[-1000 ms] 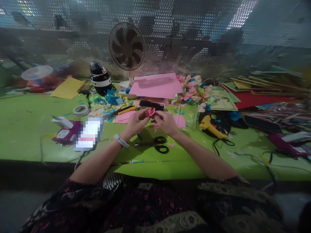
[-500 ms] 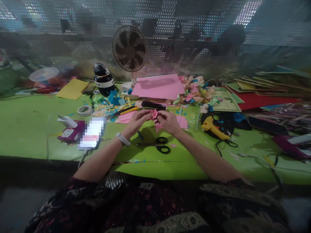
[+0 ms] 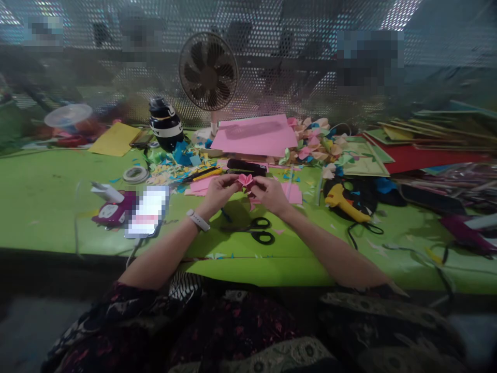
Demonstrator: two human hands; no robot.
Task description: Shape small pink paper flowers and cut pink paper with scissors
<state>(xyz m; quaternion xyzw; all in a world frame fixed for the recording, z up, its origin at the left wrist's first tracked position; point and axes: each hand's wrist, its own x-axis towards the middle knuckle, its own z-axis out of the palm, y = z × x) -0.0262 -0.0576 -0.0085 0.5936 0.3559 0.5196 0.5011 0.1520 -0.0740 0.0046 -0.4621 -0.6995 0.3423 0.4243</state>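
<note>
A small pink paper flower (image 3: pixel 245 180) is held up between both hands over the green table. My left hand (image 3: pixel 222 192), a white watch on its wrist, pinches the flower's left side. On the other side, my right hand (image 3: pixel 268 194) grips it with fingertips pressed together; the exact finger contact is partly hidden. Just nearer to me lie scissors (image 3: pixel 261 230) with black handles. Behind the hands are a black stapler (image 3: pixel 246 167) and a yellow cutter (image 3: pixel 207 175). Pink paper pieces (image 3: pixel 293 192) lie beneath and around them.
A phone (image 3: pixel 147 212) lies at left beside a purple tape dispenser (image 3: pixel 115 208) and a tape roll (image 3: pixel 135 175). Further back stand a black bottle (image 3: pixel 166 127) and a fan (image 3: pixel 208 72). Folded paper flowers (image 3: pixel 312 142) are heaped right of pink sheets (image 3: pixel 252 139). A yellow glue gun (image 3: pixel 345 203) lies right.
The pink flower has been turned, so its petals now show spread open toward me. Both hands stay in nearly the same place, and the view has shifted slightly.
</note>
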